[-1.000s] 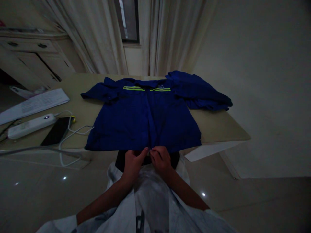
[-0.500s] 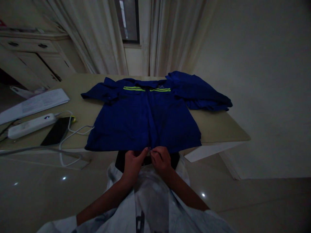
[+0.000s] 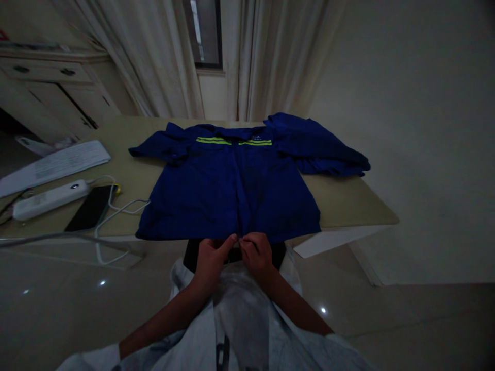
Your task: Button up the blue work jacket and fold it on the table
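Observation:
A dark blue work jacket (image 3: 201, 190) with yellow-green chest stripes lies front up across the table, its collar away from me. Its sleeves are out to the sides, the right one bunched. At the middle of the near hem, my left hand (image 3: 211, 258) pinches the bottom of the front opening between thumb and fingers. Close beside it, my right hand (image 3: 257, 254) is closed on the other side of that opening. The fingertips almost meet, and whatever small fastening part lies between them is too dark to make out.
Left on the table (image 3: 348, 201) are a white power strip (image 3: 50, 200), a black phone (image 3: 89, 208), white cables (image 3: 127, 208) and papers (image 3: 58, 165). One cable hangs over the near edge. Curtains (image 3: 270, 62) hang behind, and a wall (image 3: 425, 144) stands at the right.
Almost nothing differs. Both hands stay at the hem's middle, with only a slight shift of the left hand and forearm; the jacket lies as before.

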`<state>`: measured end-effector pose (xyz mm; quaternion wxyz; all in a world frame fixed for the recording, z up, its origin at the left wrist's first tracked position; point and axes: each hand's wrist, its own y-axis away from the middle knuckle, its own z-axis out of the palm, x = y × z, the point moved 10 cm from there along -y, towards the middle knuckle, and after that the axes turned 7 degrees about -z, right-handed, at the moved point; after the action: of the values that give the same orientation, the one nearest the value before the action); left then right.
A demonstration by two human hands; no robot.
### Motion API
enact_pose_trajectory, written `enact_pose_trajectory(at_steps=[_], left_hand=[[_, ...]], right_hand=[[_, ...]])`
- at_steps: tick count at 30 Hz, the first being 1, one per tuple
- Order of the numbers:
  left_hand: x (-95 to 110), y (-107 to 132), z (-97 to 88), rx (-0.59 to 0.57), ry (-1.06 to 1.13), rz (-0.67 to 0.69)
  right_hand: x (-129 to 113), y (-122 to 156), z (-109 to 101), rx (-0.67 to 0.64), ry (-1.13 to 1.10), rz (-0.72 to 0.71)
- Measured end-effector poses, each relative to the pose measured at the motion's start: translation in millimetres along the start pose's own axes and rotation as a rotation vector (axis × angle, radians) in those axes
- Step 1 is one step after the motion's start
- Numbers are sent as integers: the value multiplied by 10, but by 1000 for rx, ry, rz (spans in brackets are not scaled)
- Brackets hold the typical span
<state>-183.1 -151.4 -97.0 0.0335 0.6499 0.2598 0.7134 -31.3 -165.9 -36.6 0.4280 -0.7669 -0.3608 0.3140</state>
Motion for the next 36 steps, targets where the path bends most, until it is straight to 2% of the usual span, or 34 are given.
enact_pose_trajectory(at_steps=[10, 17, 22, 25, 31, 36], left_hand=[[-20, 25, 11, -16, -60, -7], [-79, -11, 10, -38, -54, -18], [-137, -66, -41, 2, -9, -20], [-146, -83, -43, -12, -11, -14], [-165, -85, -59, -17, -5, -5], [-151, -71, -72, -8, -19, -12]], right_hand=[[-18, -47, -29, 16, 3, -8], [58, 21, 29, 14, -16, 43], [125, -33, 27, -93, -137, 43], [154, -75, -10, -159, -198, 42], [270, -116, -51, -131, -293, 199], [181, -137, -55, -134, -210, 143]])
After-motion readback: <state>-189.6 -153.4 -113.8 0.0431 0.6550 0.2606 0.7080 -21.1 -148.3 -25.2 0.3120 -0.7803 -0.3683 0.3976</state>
